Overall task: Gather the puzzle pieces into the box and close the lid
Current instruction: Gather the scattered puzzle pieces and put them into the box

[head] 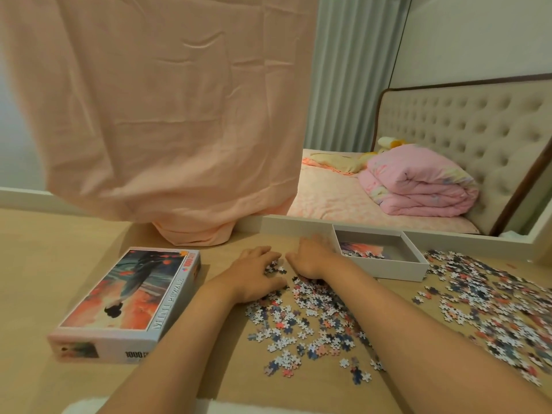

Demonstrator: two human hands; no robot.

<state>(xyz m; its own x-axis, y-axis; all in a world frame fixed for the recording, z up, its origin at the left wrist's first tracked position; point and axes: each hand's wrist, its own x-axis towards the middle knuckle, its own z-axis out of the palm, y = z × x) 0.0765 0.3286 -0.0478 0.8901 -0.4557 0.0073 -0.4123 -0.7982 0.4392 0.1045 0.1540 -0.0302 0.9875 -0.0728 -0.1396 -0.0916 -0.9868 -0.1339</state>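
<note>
Several small puzzle pieces [313, 312] lie scattered over the wooden table [44, 279], thickest at the right [484, 297]. The white box base [418, 271] stands open at the back right, with a picture sheet and a few pieces inside. Its lid [128, 303], printed with a red and teal picture, lies face up at the left. My left hand [254, 274] lies palm down, its fingers curled over a small heap of pieces. My right hand [313, 258] stands on its edge just left of the box, fingers stretched forward and blurred.
A pink cloth [167, 115] hangs down to the table behind the lid. A mirror [418, 144] in a white frame stands along the table's back edge, right behind the box, and reflects a bed with a folded pink quilt.
</note>
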